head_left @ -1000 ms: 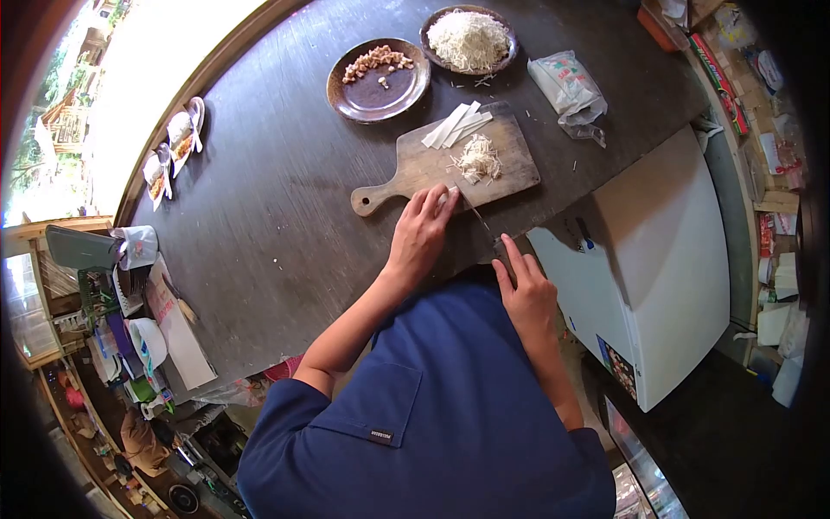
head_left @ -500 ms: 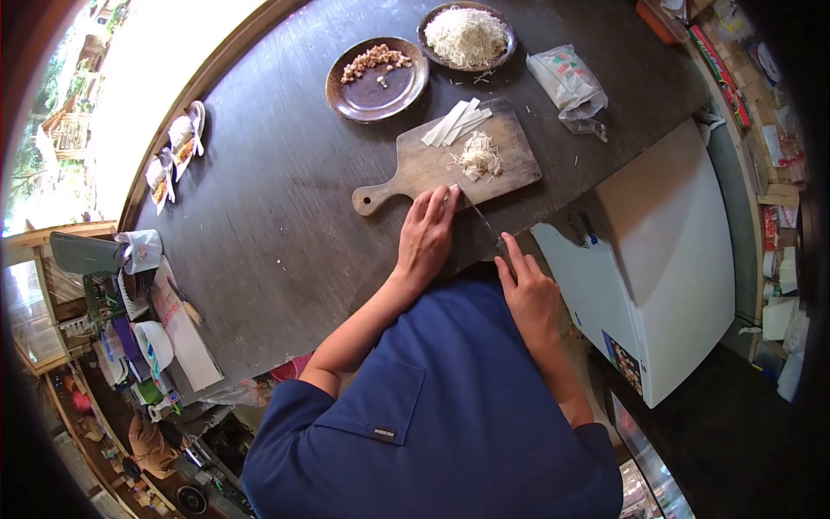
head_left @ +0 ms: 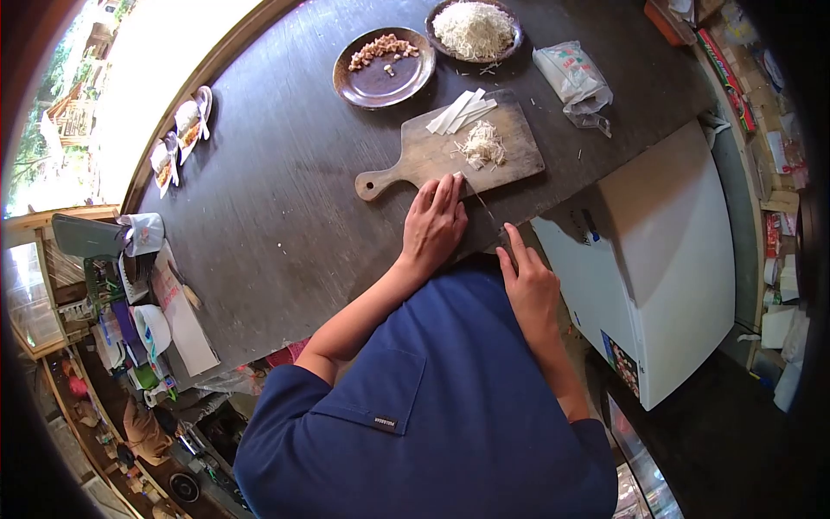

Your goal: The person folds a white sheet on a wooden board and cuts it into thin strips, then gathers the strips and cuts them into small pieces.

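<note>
My left hand [head_left: 435, 221] rests at the near edge of the wooden cutting board [head_left: 415, 158], fingers pressed together on a small white piece [head_left: 459, 176] beside the blade. In my right hand [head_left: 530, 281] is the dark handle of a knife [head_left: 484, 206], its thin blade reaching up-left to the board's edge by my left fingertips; the forefinger lies along the handle. A small heap of pale thin shreds [head_left: 482, 145] sits mid-board. Behind it lie several flat white strips [head_left: 461, 112].
Beyond the board stand a brown plate [head_left: 380, 95] with diced brownish pieces and a bowl [head_left: 517, 43] heaped with white shreds. A plastic packet [head_left: 575, 78] lies to their right. A white fridge [head_left: 683, 233] stands right of the table. Two spoons with food [head_left: 188, 121] are at far left.
The view has shifted slightly. The knife and both hands remain at the board's near edge, with only small movement in the fingers and blade.
</note>
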